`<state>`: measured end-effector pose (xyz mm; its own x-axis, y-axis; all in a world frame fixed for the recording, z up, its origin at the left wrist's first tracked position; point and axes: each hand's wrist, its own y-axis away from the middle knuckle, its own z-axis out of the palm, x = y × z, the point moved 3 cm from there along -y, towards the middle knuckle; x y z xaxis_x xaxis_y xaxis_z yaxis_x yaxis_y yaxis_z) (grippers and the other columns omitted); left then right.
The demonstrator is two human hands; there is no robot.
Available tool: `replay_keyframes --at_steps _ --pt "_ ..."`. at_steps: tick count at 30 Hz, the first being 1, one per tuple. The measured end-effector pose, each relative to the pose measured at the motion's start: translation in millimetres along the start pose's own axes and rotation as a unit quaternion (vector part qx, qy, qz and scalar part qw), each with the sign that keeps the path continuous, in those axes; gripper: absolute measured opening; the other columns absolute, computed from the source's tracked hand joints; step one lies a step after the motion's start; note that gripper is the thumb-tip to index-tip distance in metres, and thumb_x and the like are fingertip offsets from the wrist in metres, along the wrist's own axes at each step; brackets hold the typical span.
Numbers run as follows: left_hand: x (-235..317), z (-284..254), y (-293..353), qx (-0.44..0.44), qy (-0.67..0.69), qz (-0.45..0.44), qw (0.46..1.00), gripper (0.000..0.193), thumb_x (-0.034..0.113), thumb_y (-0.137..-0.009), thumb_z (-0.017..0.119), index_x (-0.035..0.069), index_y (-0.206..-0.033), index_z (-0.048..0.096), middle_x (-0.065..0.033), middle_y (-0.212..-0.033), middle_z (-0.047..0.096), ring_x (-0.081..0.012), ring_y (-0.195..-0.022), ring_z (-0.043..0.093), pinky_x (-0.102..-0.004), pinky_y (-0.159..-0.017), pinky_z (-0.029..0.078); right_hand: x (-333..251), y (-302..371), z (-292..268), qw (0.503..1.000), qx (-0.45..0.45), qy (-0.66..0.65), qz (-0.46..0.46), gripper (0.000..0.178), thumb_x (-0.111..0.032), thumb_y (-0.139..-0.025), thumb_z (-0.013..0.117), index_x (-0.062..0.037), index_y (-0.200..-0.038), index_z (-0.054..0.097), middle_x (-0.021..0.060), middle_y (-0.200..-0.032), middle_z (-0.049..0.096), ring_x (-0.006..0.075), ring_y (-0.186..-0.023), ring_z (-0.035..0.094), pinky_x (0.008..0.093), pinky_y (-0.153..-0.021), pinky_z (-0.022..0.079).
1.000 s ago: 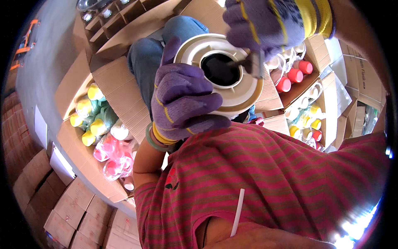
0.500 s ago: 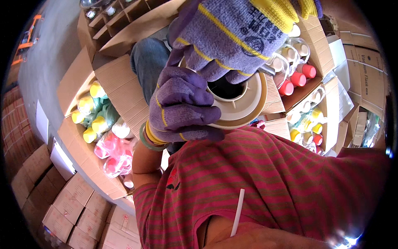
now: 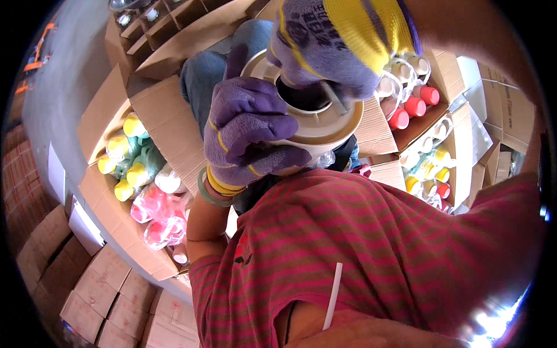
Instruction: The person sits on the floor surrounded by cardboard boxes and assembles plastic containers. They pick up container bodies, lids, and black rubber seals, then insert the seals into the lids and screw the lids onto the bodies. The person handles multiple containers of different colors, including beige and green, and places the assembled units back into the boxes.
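Note:
Both my hands wear purple knit gloves with yellow trim. My left hand (image 3: 249,130) is closed around the left side of a cream round plastic piece (image 3: 333,129) with raised rings and a dark round opening in its middle. Over the far side of that opening bends my right hand (image 3: 328,49), its fingers curled and partly hidden. A short grey metal bar (image 3: 336,100) sticks out from under the right hand, across the opening's right rim; its other end is hidden. The round piece is held above my lap, in front of my jeans (image 3: 200,87).
Left, an open carton (image 3: 125,223) holds bottles with yellow tops and pink wrapped ones. Red-capped bottles (image 3: 415,107) stand in a carton at right, yellow-capped ones (image 3: 441,158) nearer. A divided carton (image 3: 168,29) lies at far left; stacked boxes (image 3: 104,278) stand at lower left.
My right hand has drawn back up and tilted, showing more of the round piece and its opening. The grey bar has shifted left over the rim. The round piece has moved slightly left.

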<state>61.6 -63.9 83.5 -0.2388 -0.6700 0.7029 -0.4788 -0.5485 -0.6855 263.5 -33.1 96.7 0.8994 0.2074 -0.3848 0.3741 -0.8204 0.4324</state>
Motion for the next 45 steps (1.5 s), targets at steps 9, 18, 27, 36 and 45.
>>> replay_keyframes --at_steps 9,18,27,36,45 --pt "3.0 2.4 -6.9 0.0 -0.064 0.005 0.998 0.04 0.02 -0.057 0.088 0.008 -0.088 0.065 -0.007 -0.093 0.06 -0.0277 -0.089 0.061 -0.0586 -0.102 0.037 34.9 -2.5 14.7 0.986 -0.016 -0.139 0.092 0.031 -0.029 -0.078 0.07 -0.0054 -0.098 0.071 0.0105 -0.08 0.068 0.0227 -0.074 0.064 0.0401 -0.068 0.052" --pt "-29.1 -36.2 6.2 0.113 -0.068 -0.114 0.985 0.025 0.003 -0.069 0.073 0.004 -0.092 0.062 -0.0116 -0.095 0.06 -0.0254 -0.098 0.061 -0.054 -0.113 0.032 241.7 -4.5 101.0 0.956 -0.029 -0.105 0.273 0.031 -0.029 -0.076 0.071 -0.0069 -0.097 0.071 0.0106 -0.083 0.068 0.0236 -0.076 0.063 0.0404 -0.07 0.051" --pt "-51.8 -40.2 -0.7 0.11 -0.036 -0.118 0.986 0.023 0.0 -0.074 0.068 0.002 -0.096 0.062 -0.0126 -0.097 0.061 -0.0239 -0.099 0.06 -0.0507 -0.113 0.035 319.1 8.3 175.2 0.972 0.043 -0.116 0.198 0.046 -0.022 -0.079 0.077 -0.0069 -0.115 0.054 0.0097 -0.095 0.066 0.0236 -0.09 0.063 0.0358 -0.082 0.05" --pt "-50.1 -42.0 1.7 0.127 -0.049 -0.144 0.98 0.021 -0.003 -0.076 0.066 0.001 -0.096 0.062 -0.0111 -0.097 0.062 -0.0228 -0.099 0.061 -0.0486 -0.112 0.037 114.1 35.1 122.9 0.925 0.292 -0.194 -0.148 0.043 -0.031 -0.089 0.067 -0.0121 -0.127 0.06 0.0155 -0.127 0.06 0.0339 -0.119 0.055 0.0443 -0.104 0.041" --pt "-39.0 -50.9 11.8 0.14 -0.071 -0.133 0.979 0.023 -0.003 -0.075 0.069 0.001 -0.097 0.063 -0.0116 -0.097 0.062 -0.0241 -0.1 0.06 -0.0485 -0.112 0.037 78.4 32.1 104.2 0.934 0.273 -0.108 -0.203 0.02 -0.028 -0.091 0.063 -0.0148 -0.105 0.069 0.0078 -0.119 0.063 0.0211 -0.113 0.057 0.0463 -0.1 0.043"
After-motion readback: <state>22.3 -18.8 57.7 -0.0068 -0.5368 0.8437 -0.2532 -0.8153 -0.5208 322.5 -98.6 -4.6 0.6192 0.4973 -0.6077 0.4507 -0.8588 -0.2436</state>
